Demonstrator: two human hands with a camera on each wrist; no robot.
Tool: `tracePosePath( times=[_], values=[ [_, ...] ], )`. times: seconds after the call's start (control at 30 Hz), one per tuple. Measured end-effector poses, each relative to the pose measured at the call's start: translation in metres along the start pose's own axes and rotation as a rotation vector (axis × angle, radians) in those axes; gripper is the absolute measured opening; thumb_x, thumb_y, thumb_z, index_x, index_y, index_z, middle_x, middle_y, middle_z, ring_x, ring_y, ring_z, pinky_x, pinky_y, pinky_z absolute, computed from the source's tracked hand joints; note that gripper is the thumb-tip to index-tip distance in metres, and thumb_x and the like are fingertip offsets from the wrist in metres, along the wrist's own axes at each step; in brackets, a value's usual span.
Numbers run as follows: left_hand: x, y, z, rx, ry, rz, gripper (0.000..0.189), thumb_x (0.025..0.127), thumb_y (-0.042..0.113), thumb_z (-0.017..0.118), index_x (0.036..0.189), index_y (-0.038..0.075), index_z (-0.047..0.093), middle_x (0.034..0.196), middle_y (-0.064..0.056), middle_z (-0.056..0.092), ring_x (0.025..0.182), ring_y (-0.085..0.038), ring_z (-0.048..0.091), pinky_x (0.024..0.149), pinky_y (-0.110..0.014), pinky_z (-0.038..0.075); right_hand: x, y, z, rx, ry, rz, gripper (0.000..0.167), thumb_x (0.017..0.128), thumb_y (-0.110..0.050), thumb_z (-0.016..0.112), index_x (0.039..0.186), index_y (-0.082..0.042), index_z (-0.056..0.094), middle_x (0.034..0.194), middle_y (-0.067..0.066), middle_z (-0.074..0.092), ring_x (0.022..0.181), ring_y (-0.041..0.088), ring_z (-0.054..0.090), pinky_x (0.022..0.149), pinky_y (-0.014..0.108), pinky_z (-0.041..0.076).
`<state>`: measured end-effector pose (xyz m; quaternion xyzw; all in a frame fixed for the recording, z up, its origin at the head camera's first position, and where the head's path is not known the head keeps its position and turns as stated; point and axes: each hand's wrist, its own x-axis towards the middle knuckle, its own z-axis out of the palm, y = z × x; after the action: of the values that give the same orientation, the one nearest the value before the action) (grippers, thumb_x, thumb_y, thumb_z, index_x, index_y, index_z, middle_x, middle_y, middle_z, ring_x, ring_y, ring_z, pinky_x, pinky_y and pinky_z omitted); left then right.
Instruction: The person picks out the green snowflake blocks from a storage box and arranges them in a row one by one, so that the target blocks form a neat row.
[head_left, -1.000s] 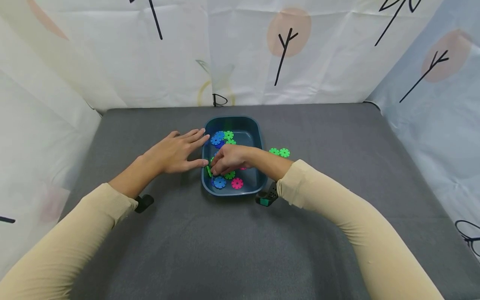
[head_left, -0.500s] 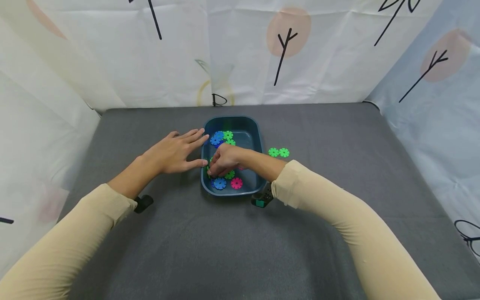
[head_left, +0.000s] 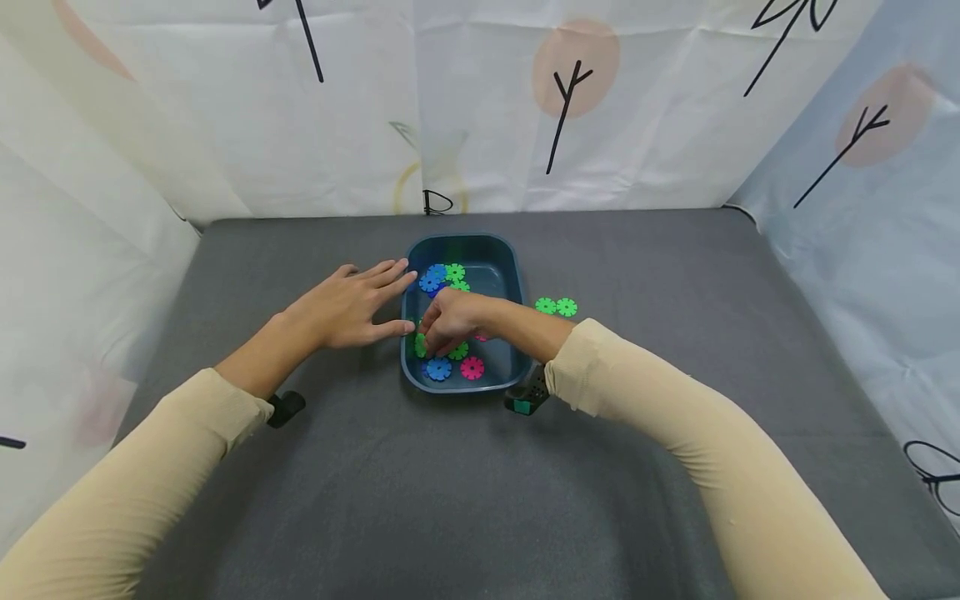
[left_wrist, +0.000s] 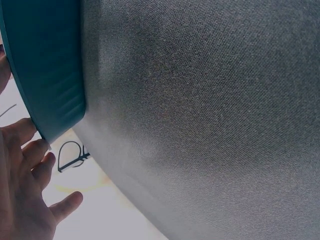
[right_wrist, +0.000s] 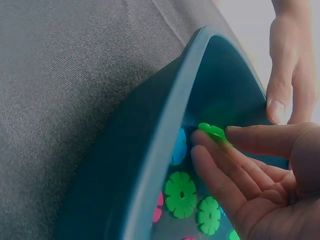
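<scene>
A dark blue-green plastic tub [head_left: 491, 379] holds several flat notched discs in green, blue and pink. Inside its left part my right hand [head_left: 456, 321] pinches a green notched disc [right_wrist: 214, 131] between thumb and fingers. Below that hand lie a blue disc [head_left: 438, 369] and a pink disc [head_left: 472, 368] on the tub floor. My left hand [head_left: 352, 304] rests its fingertips and thumb at the tub's left rim, fingers straight and spread. In the left wrist view, those fingers [left_wrist: 35, 155] touch the rim from outside.
Two green discs [head_left: 556, 307] lie side by side on the grey cloth-covered table [head_left: 465, 483], right of the tub. A white printed curtain [head_left: 480, 100] stands behind the table and along both sides.
My right hand shifts slightly left, then stays at the tub's left side. The green disc at its fingers turns from edge-on to more face-up. My left hand stays in place.
</scene>
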<state>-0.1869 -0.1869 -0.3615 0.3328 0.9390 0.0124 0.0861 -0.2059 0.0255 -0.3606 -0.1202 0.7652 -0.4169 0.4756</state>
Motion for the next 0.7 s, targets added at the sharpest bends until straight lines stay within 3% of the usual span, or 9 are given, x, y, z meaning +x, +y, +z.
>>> tracePosePath(
  times=[0.33, 0.7],
  values=[
    [-0.001, 0.001, 0.0, -0.002, -0.015, -0.003, 0.082, 0.098, 0.061, 0.046, 0.158, 0.009, 0.026, 0.163, -0.016, 0.021, 0.15, -0.034, 0.021, 0.111, -0.067, 0.025, -0.014, 0.006, -0.01, 0.039, 0.032, -0.016, 0.033, 0.093, 0.005, 0.062, 0.126, 0.006, 0.059, 0.099, 0.022, 0.072, 0.1, 0.035, 0.071, 0.09, 0.043, 0.055],
    [0.0, 0.003, 0.0, 0.001, -0.018, -0.018, 0.083, 0.098, 0.061, 0.046, 0.159, 0.009, 0.025, 0.164, -0.016, 0.019, 0.15, -0.035, 0.021, 0.111, -0.066, 0.025, -0.063, 0.012, -0.044, -0.053, 0.099, -0.046, 0.033, 0.091, 0.001, 0.062, 0.124, 0.004, 0.062, 0.097, 0.018, 0.074, 0.103, 0.038, 0.069, 0.094, 0.048, 0.052]
  ],
)
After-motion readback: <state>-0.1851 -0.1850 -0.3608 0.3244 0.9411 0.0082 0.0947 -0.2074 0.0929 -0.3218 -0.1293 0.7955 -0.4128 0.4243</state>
